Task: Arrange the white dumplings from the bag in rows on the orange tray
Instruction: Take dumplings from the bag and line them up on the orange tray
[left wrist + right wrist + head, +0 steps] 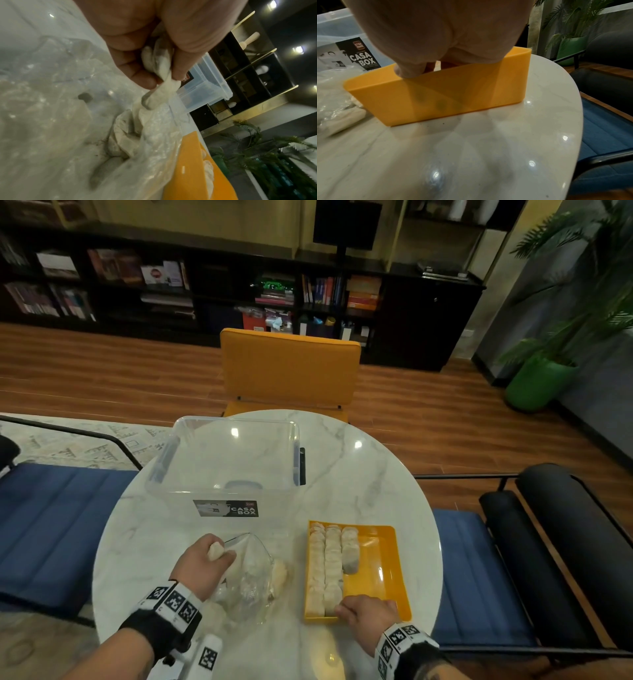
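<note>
I see my left hand (202,563) pinching a pale pleated dumpling (216,551) above the bag (253,573), while my right hand (368,611) rests loose-fingered over the orange tray's (383,573) near edge, its right half bare.

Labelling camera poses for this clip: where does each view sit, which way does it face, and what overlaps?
Head: worn on the head, looks forward and down over the marble table; both forearms, left hand and right hand show.
Left wrist: looks along the left hand's fingers at the dumpling they pinch above the plastic bag.
Right wrist: sits low, faces the orange tray near wall; the right hand's palm fills the top.
Shared: the tray and the clear Casa Box bin appear in all three.
</note>
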`<state>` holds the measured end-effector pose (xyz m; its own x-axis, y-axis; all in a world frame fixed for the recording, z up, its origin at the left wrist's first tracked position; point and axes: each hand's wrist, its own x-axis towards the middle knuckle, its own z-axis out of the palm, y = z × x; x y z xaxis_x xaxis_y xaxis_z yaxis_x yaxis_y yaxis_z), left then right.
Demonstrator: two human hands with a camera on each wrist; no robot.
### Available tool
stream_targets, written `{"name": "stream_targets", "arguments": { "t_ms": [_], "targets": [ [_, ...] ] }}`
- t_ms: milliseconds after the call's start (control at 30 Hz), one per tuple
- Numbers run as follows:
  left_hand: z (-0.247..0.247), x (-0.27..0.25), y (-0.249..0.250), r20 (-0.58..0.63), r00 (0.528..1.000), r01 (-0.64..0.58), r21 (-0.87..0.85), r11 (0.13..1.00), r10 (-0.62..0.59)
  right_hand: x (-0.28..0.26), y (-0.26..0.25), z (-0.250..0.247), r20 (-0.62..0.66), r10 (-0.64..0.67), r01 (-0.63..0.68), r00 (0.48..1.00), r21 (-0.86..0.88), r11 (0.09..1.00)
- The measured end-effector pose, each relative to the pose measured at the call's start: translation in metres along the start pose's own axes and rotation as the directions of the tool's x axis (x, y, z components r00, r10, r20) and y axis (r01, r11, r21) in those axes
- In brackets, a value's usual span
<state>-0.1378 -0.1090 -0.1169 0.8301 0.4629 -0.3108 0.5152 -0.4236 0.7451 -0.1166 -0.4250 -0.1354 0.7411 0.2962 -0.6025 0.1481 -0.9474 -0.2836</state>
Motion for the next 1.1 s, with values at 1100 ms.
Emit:
{"name": "stream_targets", "arguments": {
  "t_ms": [1100],
  "targets": [
    [0.065,-0.03,0.13,0.342,0.924,0.098,-0.641,0.761,0.169,-0.008,-0.034,-0.125,-0.577,0.103,0.44,0.81,0.715,0.543]
  ]
}}
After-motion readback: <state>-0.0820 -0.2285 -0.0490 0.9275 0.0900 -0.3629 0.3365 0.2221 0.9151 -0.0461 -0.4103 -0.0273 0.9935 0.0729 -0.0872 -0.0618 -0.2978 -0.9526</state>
